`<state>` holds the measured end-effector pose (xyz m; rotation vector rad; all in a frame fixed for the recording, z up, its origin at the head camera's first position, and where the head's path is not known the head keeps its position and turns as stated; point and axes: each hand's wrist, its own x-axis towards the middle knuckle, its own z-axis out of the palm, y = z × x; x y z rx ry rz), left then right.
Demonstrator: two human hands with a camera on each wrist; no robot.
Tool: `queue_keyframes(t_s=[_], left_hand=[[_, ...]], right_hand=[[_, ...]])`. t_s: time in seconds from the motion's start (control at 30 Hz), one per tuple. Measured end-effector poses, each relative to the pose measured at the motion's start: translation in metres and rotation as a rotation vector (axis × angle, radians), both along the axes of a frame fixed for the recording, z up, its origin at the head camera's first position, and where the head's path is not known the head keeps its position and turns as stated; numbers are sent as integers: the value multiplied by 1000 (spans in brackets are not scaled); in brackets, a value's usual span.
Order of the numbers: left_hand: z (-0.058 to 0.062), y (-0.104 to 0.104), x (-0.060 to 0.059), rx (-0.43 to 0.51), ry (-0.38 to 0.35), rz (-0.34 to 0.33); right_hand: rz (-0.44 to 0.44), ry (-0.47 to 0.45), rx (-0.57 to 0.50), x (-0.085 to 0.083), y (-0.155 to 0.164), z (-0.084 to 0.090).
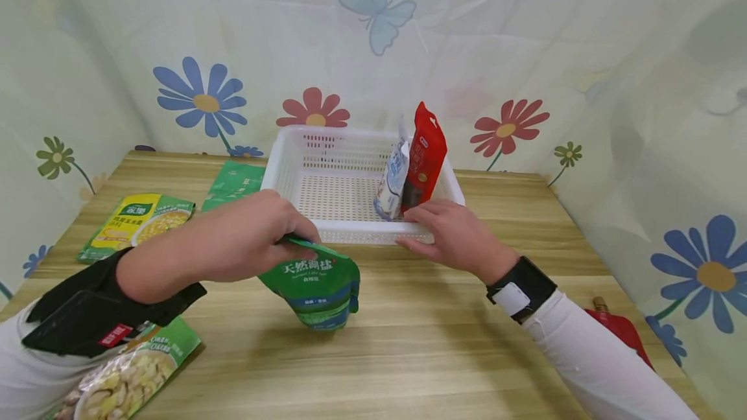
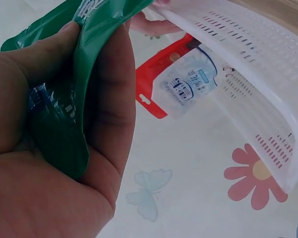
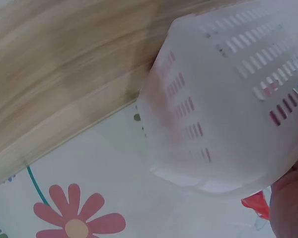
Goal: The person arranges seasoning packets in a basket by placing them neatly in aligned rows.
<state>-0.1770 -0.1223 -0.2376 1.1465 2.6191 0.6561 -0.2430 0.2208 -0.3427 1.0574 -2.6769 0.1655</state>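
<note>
My left hand [image 1: 251, 235] grips a green salt bag [image 1: 318, 287] by its top edge, thumb on one side and fingers on the other. The bag hangs in front of a white perforated plastic basket [image 1: 350, 231]. In the left wrist view, the green film [image 2: 104, 34] is folded between thumb and fingers. My right hand [image 1: 458, 238] holds the basket's front rim near its right corner, fingers over the rim and thumb outside. Inside the basket, at the right, a red pouch [image 1: 427, 154] stands beside a white-and-blue pouch [image 1: 392, 180].
On the wooden table's left lie a yellow-and-green soup packet [image 1: 142, 222] and a flat green packet [image 1: 230, 183]. Another food packet [image 1: 142, 371] is partly under my left forearm. A red pouch with a spout [image 1: 624, 332] lies at the right edge. Flowered cloth [image 1: 496, 31] surrounds the table.
</note>
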Motion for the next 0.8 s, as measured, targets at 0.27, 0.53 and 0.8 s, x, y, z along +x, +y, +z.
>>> queue_keyframes(t_s=[0.27,0.53,0.8], left_hand=[[4,6,-4,21,42,-13],[4,12,-10,38,67,-31],[7,20,-13,89,60,-58]], right_hand=[[168,55,-211,13,-9,-7],[339,-126,-366,38,-34,-17],[383,-507,-520,57,-63,-26]])
